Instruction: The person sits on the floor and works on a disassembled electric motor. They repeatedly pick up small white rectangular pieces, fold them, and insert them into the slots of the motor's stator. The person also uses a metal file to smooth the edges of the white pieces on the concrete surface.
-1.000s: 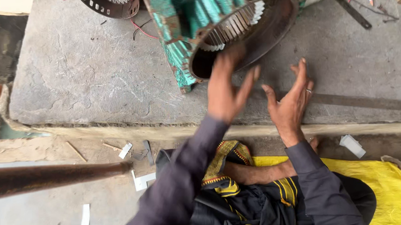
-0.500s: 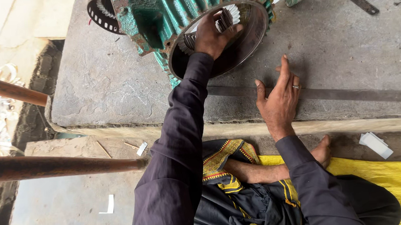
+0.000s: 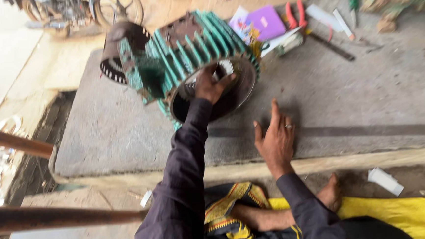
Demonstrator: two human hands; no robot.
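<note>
Nearest the camera, the person sits cross-legged on a bright yellow cloth (image 3: 415,213), bare foot showing, both dark sleeves stretching forward over the edge of a grey concrete slab (image 3: 349,96). The right hand (image 3: 274,140) lies flat and released on the slab, fingers spread, a ring on one finger, holding nothing. It rests just beside and below the open end of a green ribbed cast-metal electric motor housing (image 3: 189,57), not touching it. Farther on, the left hand (image 3: 210,84) reaches up into that round opening, fingers curled over the rim at the pale windings inside; the grip looks clenched on the rim. The motor lies on its side on the slab, open end tilted toward the person. Beyond it lie red-handled pliers (image 3: 294,15) and a purple packet (image 3: 264,23).
</note>
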